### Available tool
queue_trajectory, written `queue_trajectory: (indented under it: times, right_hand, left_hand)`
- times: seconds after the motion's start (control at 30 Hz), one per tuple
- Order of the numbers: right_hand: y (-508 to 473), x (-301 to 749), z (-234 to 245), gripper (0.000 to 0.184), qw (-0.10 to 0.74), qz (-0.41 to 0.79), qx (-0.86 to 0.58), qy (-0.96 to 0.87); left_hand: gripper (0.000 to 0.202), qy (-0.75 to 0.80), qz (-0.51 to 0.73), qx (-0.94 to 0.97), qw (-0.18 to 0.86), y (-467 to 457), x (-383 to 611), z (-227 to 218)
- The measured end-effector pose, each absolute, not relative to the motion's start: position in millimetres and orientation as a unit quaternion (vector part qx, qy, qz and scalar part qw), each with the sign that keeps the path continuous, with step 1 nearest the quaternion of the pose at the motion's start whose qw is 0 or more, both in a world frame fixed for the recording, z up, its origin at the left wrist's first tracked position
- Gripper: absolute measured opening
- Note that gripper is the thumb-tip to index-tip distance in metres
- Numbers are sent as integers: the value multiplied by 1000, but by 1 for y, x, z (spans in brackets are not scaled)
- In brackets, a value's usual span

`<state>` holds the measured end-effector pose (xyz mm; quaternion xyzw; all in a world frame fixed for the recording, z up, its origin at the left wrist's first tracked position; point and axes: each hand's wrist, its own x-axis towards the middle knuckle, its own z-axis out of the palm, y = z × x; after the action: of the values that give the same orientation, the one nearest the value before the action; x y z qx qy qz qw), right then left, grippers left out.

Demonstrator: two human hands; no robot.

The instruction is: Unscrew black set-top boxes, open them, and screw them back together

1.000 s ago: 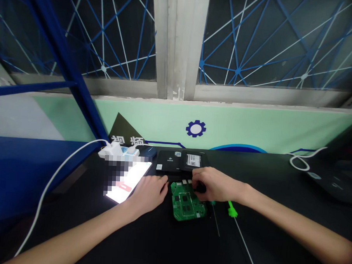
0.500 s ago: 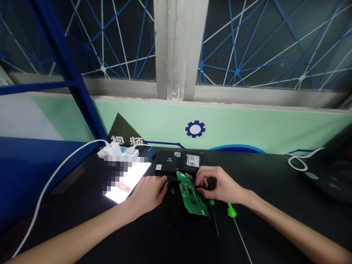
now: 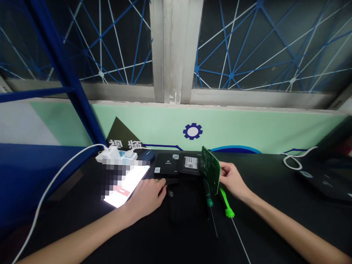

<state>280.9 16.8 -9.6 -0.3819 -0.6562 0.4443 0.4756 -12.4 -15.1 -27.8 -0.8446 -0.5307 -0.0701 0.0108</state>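
My right hand (image 3: 234,179) pinches the edge of a green circuit board (image 3: 211,169), holding it upright above the table; the board partly hides the fingers. My left hand (image 3: 150,195) rests palm down beside a lit phone (image 3: 128,186), thumb apart from the fingers. Its fingertips lie close to the left side of a dark, shallow plastic case (image 3: 187,204); whether they touch it I cannot tell. Between case and board lies a green-and-black screwdriver (image 3: 209,199). A bright green screwdriver (image 3: 227,206) with a long thin shaft lies below my right hand.
Behind the case sit a black flat box (image 3: 166,162) and a black part with a white label (image 3: 190,163). A power strip (image 3: 128,156) with white plugs and a cable (image 3: 49,181) stands at the back left. Another black device (image 3: 328,183) lies at the right.
My right hand has lifted the circuit board off the case, moved it up and right, and turned it upright. My left hand has stayed nearly in place. The view has shifted slightly.
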Motion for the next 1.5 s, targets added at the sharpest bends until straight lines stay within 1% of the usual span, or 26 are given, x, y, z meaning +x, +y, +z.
queue_trajectory:
  times: [0.13,0.3,0.5,0.6,0.77,0.87,0.97,1.1,1.33,1.5]
  right_hand:
    - [17,282,-11,33,510,435,-387,-633]
    - [16,280,-12,31,513,447,-372,-631]
    - [15,278,-16,28,479,449,-361,-662]
    - [10,273,-16,22,462,435,-343,-693]
    - [0,265,-14,16,416,354,-346,-763]
    - [-2,262,-13,14,400,317,-346,-787]
    - [-3,262,-13,12,395,299,-343,-798]
    - [-3,262,-12,9,387,281,-334,-812]
    - [-7,260,-13,4,346,252,-323,-844]
    - [-8,258,-15,7,319,221,-320,-864]
  left_hand:
    - [28,-529,-75,-845,8,-16,-13,-27]
    - [27,-529,-81,-845,10,-17,-12,-26]
    - [26,-531,-75,-844,19,-16,-13,-28]
    - [29,-527,-80,-846,6,-15,-14,-28]
    - [40,-525,-103,-845,-24,-15,-14,-27]
    - [43,-511,-126,-849,-46,-16,-13,-25]
    - [41,-491,-135,-859,-56,-17,-13,-26]
    - [38,-486,-128,-864,-44,-17,-13,-28]
    - [39,-493,-108,-863,-42,-18,-11,-23]
    - [37,-493,-93,-864,-36,-17,-10,-22]
